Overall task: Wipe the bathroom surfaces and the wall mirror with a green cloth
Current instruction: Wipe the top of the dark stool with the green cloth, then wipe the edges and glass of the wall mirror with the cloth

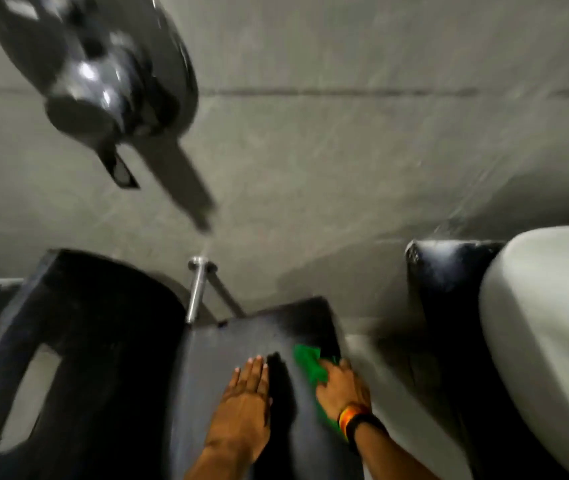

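The view is blurred. A green cloth (309,363) lies on a dark flat surface (241,341) low in the middle. My right hand (341,388) presses on the cloth near the surface's right edge, with part of the cloth hidden under the palm. A coloured band and a black strap circle that wrist. My left hand (245,403) rests flat on the same surface just left of the cloth, fingers together and stretched out, holding nothing. No mirror shows in view.
A grey tiled wall (345,150) fills the top. A dark round fixture (103,74) hangs at upper left. A metal pipe (197,289) enters the wall. A black curved piece (78,341) stands left, a white toilet (546,341) and black block (445,271) right.
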Tool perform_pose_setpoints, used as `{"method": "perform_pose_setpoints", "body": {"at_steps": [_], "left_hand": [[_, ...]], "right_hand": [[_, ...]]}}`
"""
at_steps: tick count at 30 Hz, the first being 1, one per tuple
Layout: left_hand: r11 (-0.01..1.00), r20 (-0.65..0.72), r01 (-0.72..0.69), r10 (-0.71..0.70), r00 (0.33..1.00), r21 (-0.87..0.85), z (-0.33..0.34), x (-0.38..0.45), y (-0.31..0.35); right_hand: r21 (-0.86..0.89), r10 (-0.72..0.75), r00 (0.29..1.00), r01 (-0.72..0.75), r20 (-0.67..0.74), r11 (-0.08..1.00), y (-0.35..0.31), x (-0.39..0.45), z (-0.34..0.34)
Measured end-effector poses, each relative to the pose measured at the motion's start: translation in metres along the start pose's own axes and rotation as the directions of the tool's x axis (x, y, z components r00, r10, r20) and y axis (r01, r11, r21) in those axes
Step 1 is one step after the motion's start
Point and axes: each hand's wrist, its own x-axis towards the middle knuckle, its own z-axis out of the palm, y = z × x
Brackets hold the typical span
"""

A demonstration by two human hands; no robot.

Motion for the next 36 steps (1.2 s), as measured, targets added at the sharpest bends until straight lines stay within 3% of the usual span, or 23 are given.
{"method": "perform_pose_setpoints", "body": {"at_steps": [3,5,7,9,10,11,12,14,16,19,21,22,24,25,29,30,32,36], "left_hand": [[0.980,-0.275,-0.064,0.115,0.955,0.187,-0.074,0.018,0.018],[0.944,-0.536,-0.075,0.247,0.807,0.322,-0.132,0.037,0.036],[0.918,-0.558,-0.081,0.304,0.772,0.388,-0.198,0.050,0.057],[0.889,-0.569,-0.090,0.362,0.738,0.448,-0.278,0.052,0.082],[0.884,-0.534,-0.127,0.380,0.755,0.449,-0.317,0.050,0.095],[0.890,-0.442,-0.175,0.371,0.817,0.422,-0.354,0.047,0.110],[0.893,-0.376,-0.180,0.347,0.859,0.413,-0.390,0.040,0.124],[0.880,-0.400,-0.135,0.337,0.852,0.455,-0.461,0.023,0.152],[0.890,-0.525,-0.144,0.379,0.762,0.434,-0.516,0.024,0.168],[0.880,-0.596,-0.135,0.413,0.689,0.455,-0.579,0.026,0.183],[0.878,-0.648,-0.133,0.433,0.627,0.459,-0.612,0.027,0.188],[0.876,-0.666,-0.120,0.437,0.604,0.466,-0.626,0.027,0.189],[0.882,-0.705,-0.080,0.423,0.570,0.464,-0.653,0.032,0.190],[0.885,-0.723,-0.063,0.416,0.552,0.461,-0.663,0.035,0.190],[0.910,-0.787,-0.055,0.384,0.484,0.410,-0.693,0.054,0.183],[0.909,-0.791,-0.061,0.390,0.471,0.412,-0.694,0.060,0.180],[0.902,-0.791,-0.077,0.411,0.453,0.425,-0.691,0.069,0.173],[0.883,-0.808,0.008,0.427,0.406,0.470,-0.688,0.083,0.166]], "right_hand": [[0.038,-0.082,0.992,0.086,-0.095,0.996,-0.012,-0.035,-0.070],[0.099,-0.145,0.977,0.161,-0.157,0.982,-0.031,-0.056,-0.132],[0.092,-0.186,0.919,0.231,-0.348,0.969,-0.053,-0.085,-0.197],[0.031,-0.228,0.805,0.291,-0.547,0.956,-0.073,-0.118,-0.270],[0.021,-0.243,0.757,0.321,-0.606,0.947,-0.082,-0.131,-0.303],[0.017,-0.256,0.707,0.355,-0.659,0.935,-0.091,-0.144,-0.338],[0.017,-0.259,0.649,0.387,-0.715,0.922,-0.097,-0.158,-0.372],[0.021,-0.226,0.487,0.450,-0.844,0.893,-0.108,-0.187,-0.437],[-0.009,-0.176,0.293,0.494,-0.940,0.870,-0.114,-0.215,-0.496],[-0.073,-0.059,-0.043,0.540,-0.997,0.839,-0.111,-0.248,-0.572],[-0.096,0.009,-0.194,0.525,-0.981,0.846,-0.102,-0.263,-0.615],[-0.101,0.020,-0.232,0.498,-0.973,0.861,-0.096,-0.266,-0.629],[-0.105,0.004,-0.247,0.428,-0.969,0.897,-0.084,-0.258,-0.649],[-0.106,-0.020,-0.216,0.392,-0.976,0.914,-0.078,-0.248,-0.647],[-0.125,-0.139,0.038,0.248,-0.990,0.961,-0.056,-0.165,-0.591],[-0.112,-0.127,0.060,0.198,-0.990,0.974,-0.052,-0.144,-0.575],[-0.104,-0.116,0.070,0.155,-0.991,0.982,-0.048,-0.117,-0.564],[-0.096,-0.109,0.039,0.250,-0.993,0.963,-0.065,-0.139,-0.642]]}}
